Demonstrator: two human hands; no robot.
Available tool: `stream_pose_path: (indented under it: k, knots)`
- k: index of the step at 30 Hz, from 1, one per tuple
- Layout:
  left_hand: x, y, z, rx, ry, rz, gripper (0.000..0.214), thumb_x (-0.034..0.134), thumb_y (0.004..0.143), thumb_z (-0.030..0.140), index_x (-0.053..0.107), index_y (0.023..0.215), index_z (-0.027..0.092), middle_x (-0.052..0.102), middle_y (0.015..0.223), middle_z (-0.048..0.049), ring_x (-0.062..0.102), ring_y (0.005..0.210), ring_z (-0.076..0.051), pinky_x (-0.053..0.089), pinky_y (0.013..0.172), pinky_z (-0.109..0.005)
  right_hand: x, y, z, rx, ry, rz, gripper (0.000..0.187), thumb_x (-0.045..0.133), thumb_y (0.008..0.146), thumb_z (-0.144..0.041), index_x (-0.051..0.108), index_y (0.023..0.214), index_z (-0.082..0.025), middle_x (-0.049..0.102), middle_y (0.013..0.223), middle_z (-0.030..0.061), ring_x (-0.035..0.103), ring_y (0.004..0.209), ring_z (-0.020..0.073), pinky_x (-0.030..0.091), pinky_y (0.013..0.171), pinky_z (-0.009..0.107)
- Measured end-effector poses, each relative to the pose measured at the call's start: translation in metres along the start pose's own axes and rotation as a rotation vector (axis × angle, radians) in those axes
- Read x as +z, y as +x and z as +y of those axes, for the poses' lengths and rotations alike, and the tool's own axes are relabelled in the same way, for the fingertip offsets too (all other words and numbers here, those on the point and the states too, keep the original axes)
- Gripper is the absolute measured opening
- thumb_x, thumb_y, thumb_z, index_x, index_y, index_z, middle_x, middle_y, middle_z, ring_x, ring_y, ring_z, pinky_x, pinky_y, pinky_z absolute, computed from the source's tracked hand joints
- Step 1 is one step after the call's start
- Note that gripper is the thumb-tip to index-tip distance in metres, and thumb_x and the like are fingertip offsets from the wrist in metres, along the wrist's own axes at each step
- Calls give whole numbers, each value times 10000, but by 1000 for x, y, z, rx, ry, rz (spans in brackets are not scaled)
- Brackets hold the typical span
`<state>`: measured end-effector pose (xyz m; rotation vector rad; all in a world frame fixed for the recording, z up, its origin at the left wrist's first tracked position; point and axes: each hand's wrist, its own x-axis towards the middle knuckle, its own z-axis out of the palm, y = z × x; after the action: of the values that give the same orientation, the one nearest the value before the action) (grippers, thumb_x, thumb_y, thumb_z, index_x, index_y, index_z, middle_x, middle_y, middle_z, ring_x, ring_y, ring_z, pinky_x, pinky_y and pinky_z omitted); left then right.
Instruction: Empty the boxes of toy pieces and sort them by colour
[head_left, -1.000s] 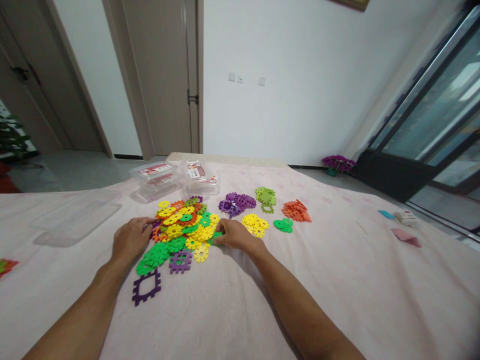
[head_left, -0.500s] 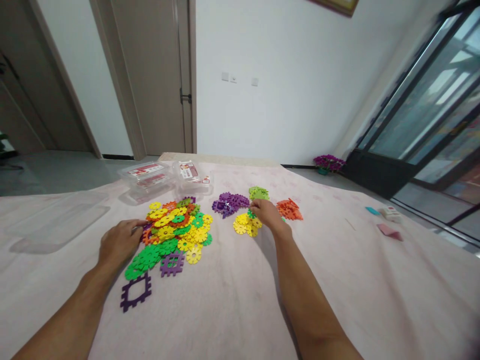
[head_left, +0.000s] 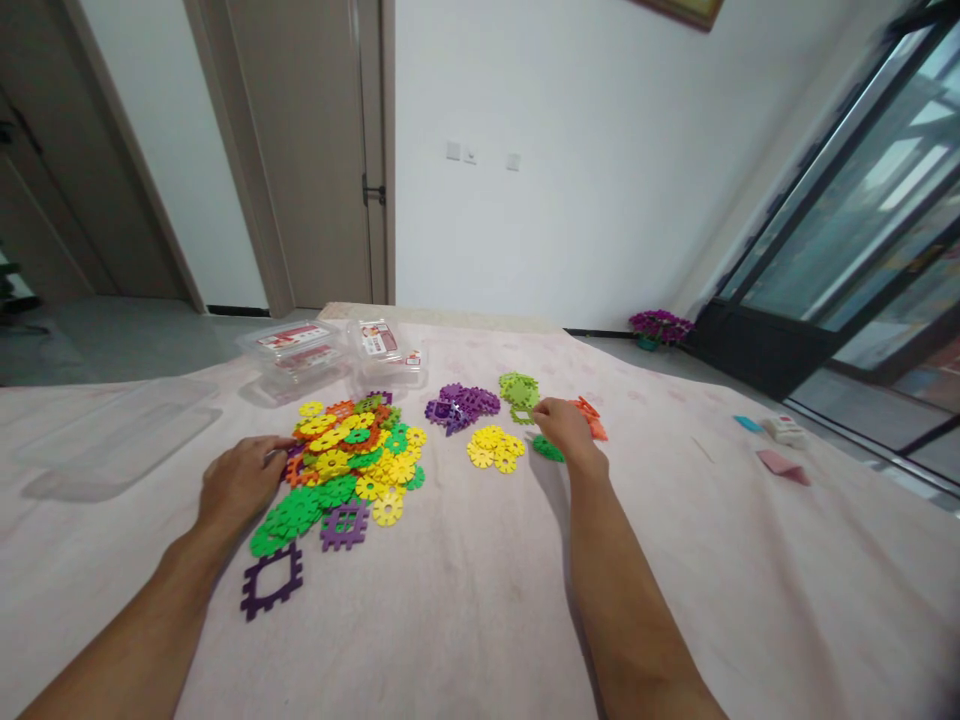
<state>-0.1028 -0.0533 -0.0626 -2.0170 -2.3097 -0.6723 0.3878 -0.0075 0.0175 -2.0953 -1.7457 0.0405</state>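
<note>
My left hand [head_left: 240, 482] lies against the left edge of a mixed heap of plastic snowflake discs [head_left: 349, 450], fingertips touching it and fingers apart. Yellow, green and orange pieces fill that heap. Two purple square frames lie in front, one purple frame [head_left: 271, 582] nearest me. My right hand [head_left: 568, 430] is over the sorted piles with its fingers closed; what they hold, if anything, is hidden. Beneath it shows a dark green pile [head_left: 547, 448]. Around it are a yellow pile [head_left: 495, 448], a light green pile [head_left: 519, 390], a purple pile [head_left: 463, 405] and a partly covered orange pile [head_left: 592, 418].
Clear plastic boxes [head_left: 296, 350] with labels stand at the back left, beside another clear box [head_left: 388, 365]. A clear plastic tray [head_left: 112, 430] lies at the far left. On the right are a pink piece [head_left: 784, 467], a white object [head_left: 784, 430] and a blue piece [head_left: 748, 423].
My right hand has moved right, from beside the yellow pile to over the dark green pile. The green piece at its fingertips no longer shows there. My left hand has stayed by the heap.
</note>
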Motion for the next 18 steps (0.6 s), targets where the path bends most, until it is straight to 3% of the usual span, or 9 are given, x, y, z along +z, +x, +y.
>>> stream_pose_path:
  k: [5,8,12,18]
  knots:
    - [-2,0,2,-4,8,-25,477,354,957,376,756,1177,247,681,1301,-116,616,1182,-314,469,987,-451,22,-16,-64,-370,186,-183,197,593,859,-177,778,921,-205,776,953,27,674,884,178,436,740,243]
    - [-3,0,2,-6,7,-37,484,350,957,389,752,1184,243,678,1303,-116,611,1189,-313,458,1006,-453,40,-36,-99,-511,283,-272,193,601,855,-134,776,915,-192,773,951,26,671,865,167,445,761,241]
    - [-3,0,3,-15,-1,-27,486,352,952,396,755,1178,244,678,1300,-115,614,1181,-323,466,995,-459,58,-63,-125,-562,346,-316,146,705,856,-255,759,974,-188,741,978,38,655,857,166,441,734,250]
    - [-3,-1,2,-9,-16,-17,479,357,948,387,756,1169,239,683,1296,-114,615,1181,-327,453,1016,-470,71,-82,-135,-575,228,-350,414,767,813,-508,703,1131,-251,644,1088,42,613,930,191,412,717,271]
